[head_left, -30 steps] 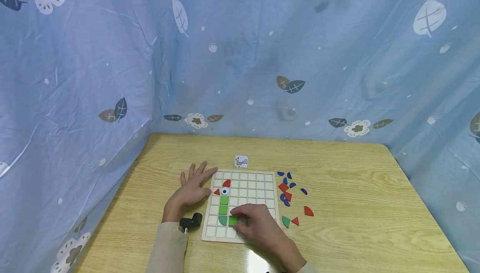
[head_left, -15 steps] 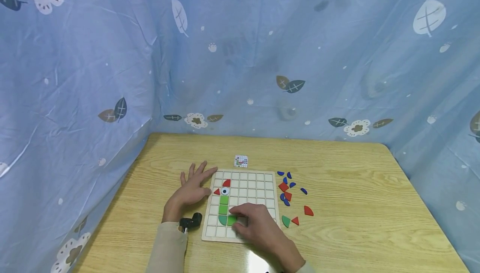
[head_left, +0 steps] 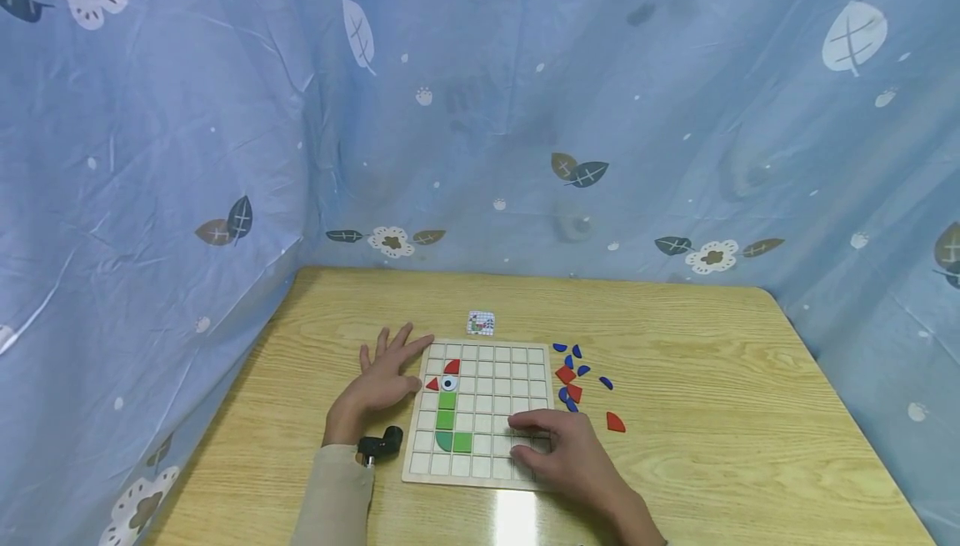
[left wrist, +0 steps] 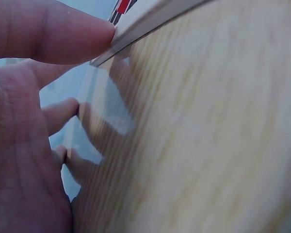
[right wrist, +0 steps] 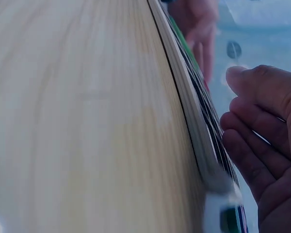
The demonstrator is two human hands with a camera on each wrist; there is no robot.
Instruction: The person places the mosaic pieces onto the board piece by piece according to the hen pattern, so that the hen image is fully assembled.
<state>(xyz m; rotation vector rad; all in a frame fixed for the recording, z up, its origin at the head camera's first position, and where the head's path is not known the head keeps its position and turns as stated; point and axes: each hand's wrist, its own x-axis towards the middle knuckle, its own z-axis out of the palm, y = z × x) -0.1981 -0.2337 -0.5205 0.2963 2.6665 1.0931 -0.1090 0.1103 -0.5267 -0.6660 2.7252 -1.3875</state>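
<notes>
A wooden grid board (head_left: 487,481) lies on the table. My left hand (head_left: 377,381) is spread at its left side, thumb and index finger touching the edge; the left wrist view shows the thumb (left wrist: 63,34) against that edge. Over the board's lower right squares is my right hand (head_left: 566,450), thumb and fingers apart and holding nothing. On the board's left part sit a red quarter-circle (head_left: 453,367), a red triangle (head_left: 432,383), an eye piece (head_left: 448,383), green squares (head_left: 445,419) and a darker green quarter-circle (head_left: 444,441). The rightmost green square (head_left: 462,443) lies beside that quarter-circle.
Right of the board lie several blue pieces (head_left: 606,383), red squares (head_left: 566,374) and a red quarter-circle (head_left: 616,422). A small picture card (head_left: 481,323) lies behind the board. A blue patterned curtain (head_left: 480,154) hangs around the table.
My right hand has let go of the rightmost green square, which now lies on the board, and has moved right. It now covers the loose green quarter-circle and red triangle. My left hand stays put.
</notes>
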